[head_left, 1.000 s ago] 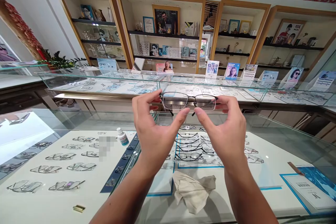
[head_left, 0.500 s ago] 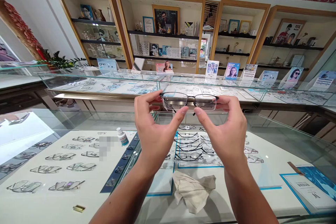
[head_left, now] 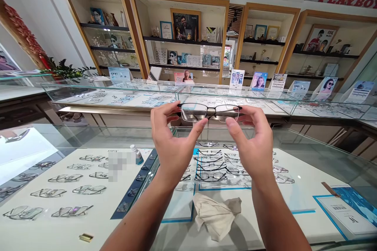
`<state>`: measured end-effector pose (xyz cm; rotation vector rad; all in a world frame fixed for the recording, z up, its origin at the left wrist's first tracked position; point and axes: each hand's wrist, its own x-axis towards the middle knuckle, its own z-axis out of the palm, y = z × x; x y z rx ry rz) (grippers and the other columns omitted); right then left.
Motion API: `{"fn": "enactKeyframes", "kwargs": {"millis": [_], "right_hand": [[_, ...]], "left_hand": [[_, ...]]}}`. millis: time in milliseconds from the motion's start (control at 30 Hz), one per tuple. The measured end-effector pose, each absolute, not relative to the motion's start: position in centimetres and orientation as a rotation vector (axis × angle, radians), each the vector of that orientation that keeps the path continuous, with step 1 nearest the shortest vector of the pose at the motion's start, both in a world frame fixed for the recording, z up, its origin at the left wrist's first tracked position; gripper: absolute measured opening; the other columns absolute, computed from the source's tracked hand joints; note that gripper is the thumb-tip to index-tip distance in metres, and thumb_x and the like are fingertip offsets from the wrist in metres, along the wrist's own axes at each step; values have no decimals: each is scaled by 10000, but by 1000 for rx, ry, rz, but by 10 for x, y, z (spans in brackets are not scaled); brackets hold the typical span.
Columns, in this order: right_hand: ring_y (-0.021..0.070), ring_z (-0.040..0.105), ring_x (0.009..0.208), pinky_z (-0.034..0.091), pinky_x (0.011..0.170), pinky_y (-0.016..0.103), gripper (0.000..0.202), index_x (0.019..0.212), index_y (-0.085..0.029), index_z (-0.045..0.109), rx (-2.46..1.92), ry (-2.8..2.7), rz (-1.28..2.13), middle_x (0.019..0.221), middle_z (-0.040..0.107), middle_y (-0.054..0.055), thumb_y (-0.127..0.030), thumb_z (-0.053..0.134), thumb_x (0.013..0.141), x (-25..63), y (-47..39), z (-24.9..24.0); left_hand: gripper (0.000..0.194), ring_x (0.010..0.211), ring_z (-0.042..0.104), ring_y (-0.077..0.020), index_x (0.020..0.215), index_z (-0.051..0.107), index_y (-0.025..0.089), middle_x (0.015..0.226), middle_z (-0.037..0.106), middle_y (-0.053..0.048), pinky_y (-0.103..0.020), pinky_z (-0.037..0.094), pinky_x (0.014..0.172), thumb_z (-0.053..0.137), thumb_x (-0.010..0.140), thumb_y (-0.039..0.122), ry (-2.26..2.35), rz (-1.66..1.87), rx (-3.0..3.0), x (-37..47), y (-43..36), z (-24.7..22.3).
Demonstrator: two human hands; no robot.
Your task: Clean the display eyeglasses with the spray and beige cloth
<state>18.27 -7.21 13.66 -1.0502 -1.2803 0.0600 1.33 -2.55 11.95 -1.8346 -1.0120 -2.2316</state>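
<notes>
A pair of half-rim glasses with a dark top bar (head_left: 211,108) is held up level above the glass display counter. My left hand (head_left: 173,145) grips its left end, thumb near the left lens's lower edge. At the right end, the fingers of my right hand (head_left: 253,145) hold the frame, with the thumb in front of the right lens. A crumpled beige cloth (head_left: 217,215) lies on the counter below, between my forearms. Rows of glasses (head_left: 210,176) sit in the case under my hands.
A small white bottle (head_left: 137,154) stands left of my left wrist. More glasses (head_left: 53,193) fill the left case, near a small gold piece (head_left: 86,237). A blue-edged card (head_left: 343,211) lies at right. Beyond is another glass counter (head_left: 141,96) with upright cards.
My right thumb has moved right, away from the bridge, and my right hand has shifted slightly left. The glasses have moved a little left and stay held.
</notes>
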Motion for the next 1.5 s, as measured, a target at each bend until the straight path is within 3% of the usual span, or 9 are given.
{"fn": "enactKeyframes", "kwargs": {"millis": [200,367,967,1233,1500], "right_hand": [[249,696,1044,543,935,449,354,1158,-238,717,-949,-1238,131,1189,759,91,-504,693,927,187,-68,137],[245,709,1030,561,923,434,288,1091,-223,744,-906,-1206,145,1116,778,87,-467,662,963,187,-71,138],[225,697,965,558,879,405,201,1002,-222,763,-869,-1181,93,1022,774,60,-396,667,975,187,-78,141],[232,716,950,586,894,429,269,1031,-221,765,-879,-1182,178,1057,784,81,-459,652,973,190,-71,140],[223,714,914,585,858,409,307,1031,-230,767,-886,-1214,265,1028,788,72,-501,635,978,195,-65,139]], "left_hand": [[664,1168,627,-263,1318,599,271,1293,597,-88,-438,560,978,922,752,398,-884,-2249,-1803,14,-14,114],[617,1146,647,-241,1318,616,261,1286,619,-95,-428,563,1013,896,787,401,-921,-2368,-1897,14,-9,113],[606,1232,652,-258,1308,592,261,1323,640,-112,-441,568,1049,877,803,435,-787,-2442,-2011,17,1,111],[674,1220,620,-290,1329,567,278,1280,614,-96,-478,571,991,874,777,512,-792,-2234,-1768,14,-2,109],[648,1204,633,-277,1321,576,268,1283,625,-99,-464,571,994,876,787,480,-837,-2240,-1803,15,0,107]]}}
